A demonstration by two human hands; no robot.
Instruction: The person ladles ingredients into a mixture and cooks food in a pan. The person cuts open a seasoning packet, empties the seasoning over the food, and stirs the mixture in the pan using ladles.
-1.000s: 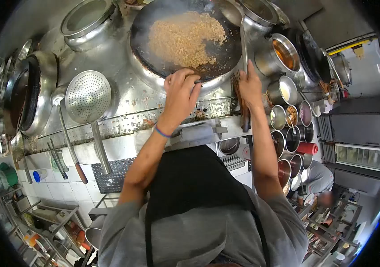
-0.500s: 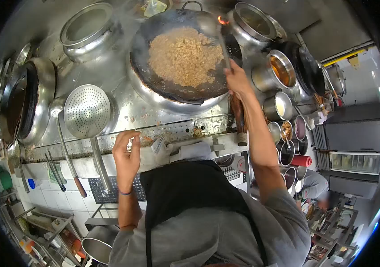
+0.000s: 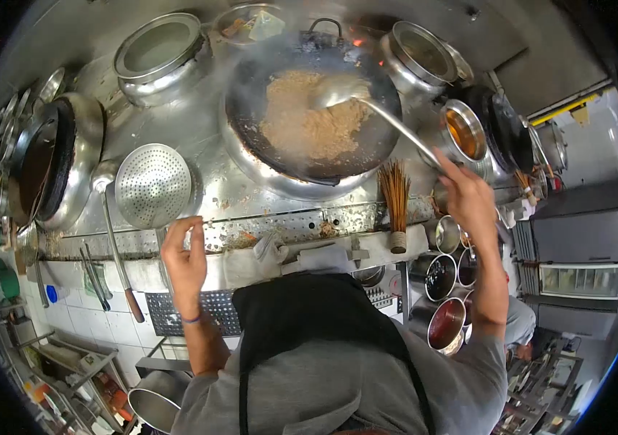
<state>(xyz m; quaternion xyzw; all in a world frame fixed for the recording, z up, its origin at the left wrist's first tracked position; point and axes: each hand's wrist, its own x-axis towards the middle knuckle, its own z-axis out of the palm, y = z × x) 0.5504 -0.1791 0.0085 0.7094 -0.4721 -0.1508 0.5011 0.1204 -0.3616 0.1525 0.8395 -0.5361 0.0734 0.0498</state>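
My right hand (image 3: 470,205) is closed round the end of a long metal ladle (image 3: 396,123). The ladle's bowl rests in crumbly tan food (image 3: 312,134) inside a large dark wok (image 3: 258,148), with steam over it. My left hand (image 3: 184,255) hovers by the stove's front edge, its fingers loosely bent and nothing visible in them. Just behind that hand lies a round perforated strainer (image 3: 153,185), its handle partly hidden by the hand. A bundled bamboo wok brush (image 3: 396,206) lies at the wok's right front.
Lidded metal pots (image 3: 158,49) stand behind the wok on both sides. A pot of orange liquid (image 3: 461,134) and several containers line the right. Another ladle (image 3: 113,239) and tongs (image 3: 95,279) hang over the front edge at left. Small flames (image 3: 357,42) show behind the wok.
My right hand has moved right and toward me, and the ladle now slants across the wok with its bowl in the food. My left hand has shifted slightly left. The brush is now uncovered.
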